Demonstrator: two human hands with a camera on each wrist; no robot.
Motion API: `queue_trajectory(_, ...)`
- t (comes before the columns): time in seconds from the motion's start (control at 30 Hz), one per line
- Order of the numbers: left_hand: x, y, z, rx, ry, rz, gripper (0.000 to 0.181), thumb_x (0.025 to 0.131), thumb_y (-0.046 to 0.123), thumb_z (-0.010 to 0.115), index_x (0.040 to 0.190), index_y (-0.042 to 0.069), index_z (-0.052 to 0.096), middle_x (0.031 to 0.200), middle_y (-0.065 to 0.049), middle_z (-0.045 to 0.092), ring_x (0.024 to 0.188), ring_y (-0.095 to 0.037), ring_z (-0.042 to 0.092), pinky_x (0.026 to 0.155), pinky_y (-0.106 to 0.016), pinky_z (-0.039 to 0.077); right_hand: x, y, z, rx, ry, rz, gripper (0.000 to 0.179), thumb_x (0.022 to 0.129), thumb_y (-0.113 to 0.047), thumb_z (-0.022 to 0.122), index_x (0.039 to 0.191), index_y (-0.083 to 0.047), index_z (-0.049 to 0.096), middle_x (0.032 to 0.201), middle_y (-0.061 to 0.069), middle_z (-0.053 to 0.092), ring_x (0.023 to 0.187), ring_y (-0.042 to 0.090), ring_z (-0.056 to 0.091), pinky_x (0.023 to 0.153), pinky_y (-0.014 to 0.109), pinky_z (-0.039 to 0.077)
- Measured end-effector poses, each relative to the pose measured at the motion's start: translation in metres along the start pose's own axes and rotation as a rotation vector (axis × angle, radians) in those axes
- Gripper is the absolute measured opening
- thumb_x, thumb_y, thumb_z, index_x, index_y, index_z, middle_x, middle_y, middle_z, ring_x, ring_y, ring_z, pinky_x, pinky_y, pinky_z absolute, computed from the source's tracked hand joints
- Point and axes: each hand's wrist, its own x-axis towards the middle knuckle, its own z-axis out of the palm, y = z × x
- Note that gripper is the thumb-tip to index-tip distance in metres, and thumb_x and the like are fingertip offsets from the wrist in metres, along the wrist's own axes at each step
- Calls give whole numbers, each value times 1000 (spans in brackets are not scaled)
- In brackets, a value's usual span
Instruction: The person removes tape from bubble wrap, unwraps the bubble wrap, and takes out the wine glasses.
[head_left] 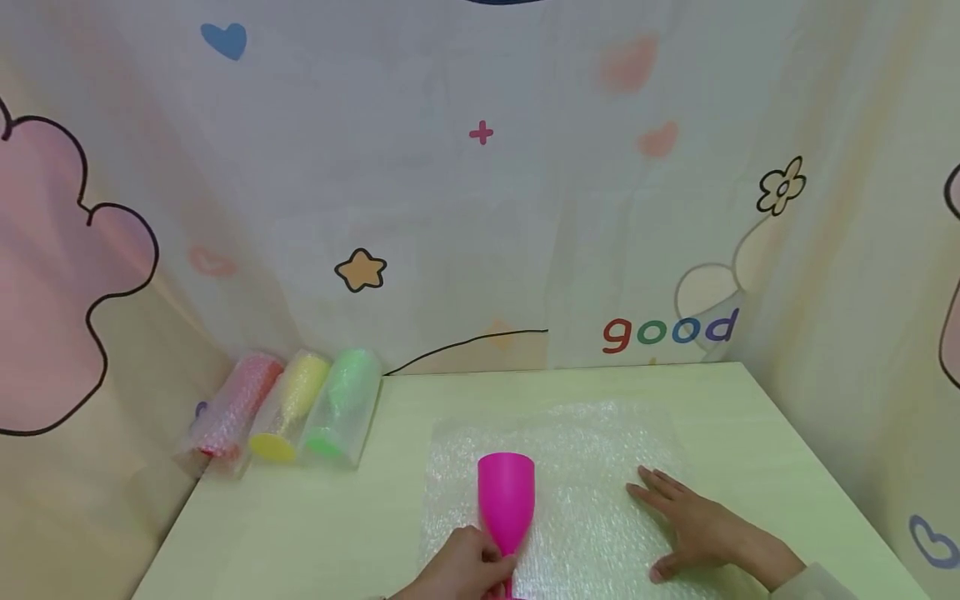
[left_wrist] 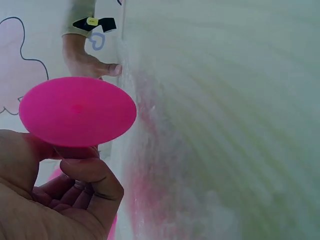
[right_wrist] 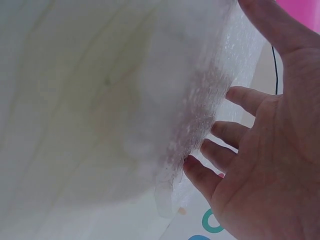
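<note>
A bright pink plastic goblet [head_left: 506, 496] lies along a sheet of clear bubble wrap [head_left: 585, 500], its cup pointing to the back of the table. My left hand [head_left: 461, 568] pinches the goblet's stem between thumb and fingers. In the left wrist view the goblet's round flat foot [left_wrist: 77, 112] faces the camera, just past the thumb. On the right part of the wrap, my right hand [head_left: 701, 527] is spread out. Its fingertips [right_wrist: 195, 170] touch the bubble sheet, and nothing is held in the palm.
Three bubble-wrapped bundles stand at the table's back left: one red [head_left: 236, 404], one yellow [head_left: 291, 406] and one green [head_left: 345, 407]. The pale wooden table [head_left: 300, 533] meets a printed curtain [head_left: 450, 208] behind and at both sides.
</note>
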Motion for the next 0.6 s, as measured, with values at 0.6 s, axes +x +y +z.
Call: queue_trajectory(0.6, 4, 9, -33, -3, 31, 174, 24, 88, 19, 67, 69, 6, 73, 57, 2, 64, 51, -3, 52, 46, -17, 42, 2, 1, 1, 22, -5, 31, 115, 57, -59, 84, 151, -13, 37, 162, 21, 21, 146, 49, 19, 100, 71, 39)
